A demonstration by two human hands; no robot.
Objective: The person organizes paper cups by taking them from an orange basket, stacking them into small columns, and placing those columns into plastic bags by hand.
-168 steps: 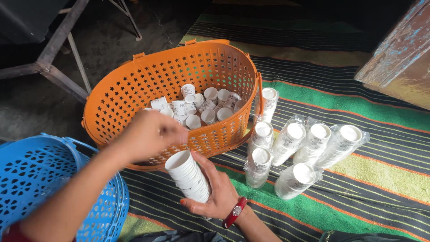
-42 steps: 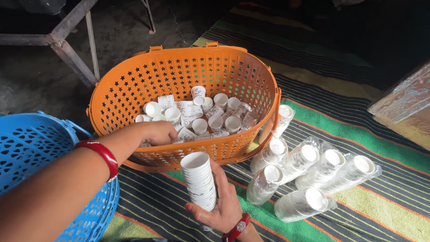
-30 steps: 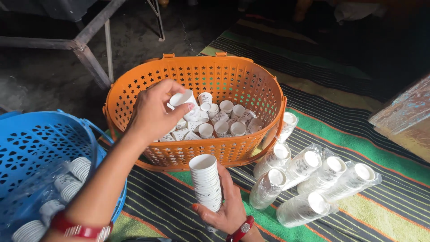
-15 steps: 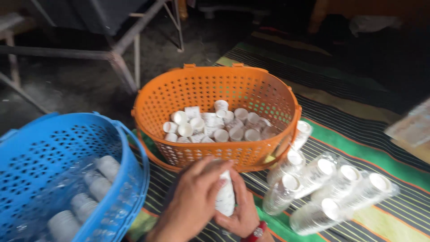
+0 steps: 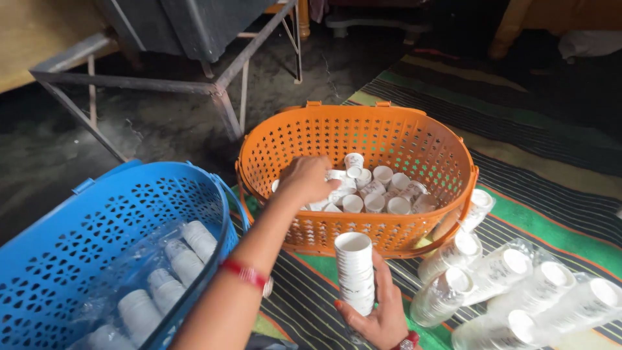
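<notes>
Our right hand is low in the frame, fingers wrapped around an upright stack of small white cups, just in front of the orange basket. A red band shows at that wrist.

Our left hand reaches over the near rim into the orange basket, fingers curled down among the loose white cups heaped on its floor; we cannot tell whether it has closed on one. Red bangle on the forearm.

To the left, touching the forearm's line, a blue basket holds sleeves of white cups in clear plastic.

To the right of the orange basket, more plastic-wrapped cup sleeves lie side by side on a striped mat of green, black and tan. One sleeve leans against the basket wall.

Beyond, a bare dark floor and a grey metal frame.
</notes>
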